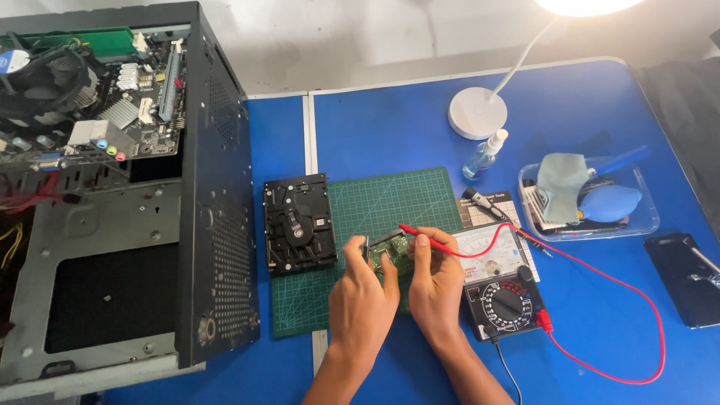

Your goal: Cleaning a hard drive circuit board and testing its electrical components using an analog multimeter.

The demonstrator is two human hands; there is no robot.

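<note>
Near the table's front edge, the left hand (362, 289) grips a green circuit board (391, 251); the right hand (435, 281) pinches a red multimeter probe (424, 234).

Single view only, worn on the head, looking steeply down and forward over the blue worktop (420, 127). Close enough to show both forearms entering from the bottom edge, with the left hand (362, 296) and right hand (436, 281) just below centre, over the green cutting mat (390, 199). Wide enough to take in the open computer case (217, 225) filling the left side, the lamp base (478, 112) toward the far edge, and the clear plastic tray (645, 221) and dark phone (686, 277) at right. Far wall just visible along the top. No second view to share the scene with.
</note>
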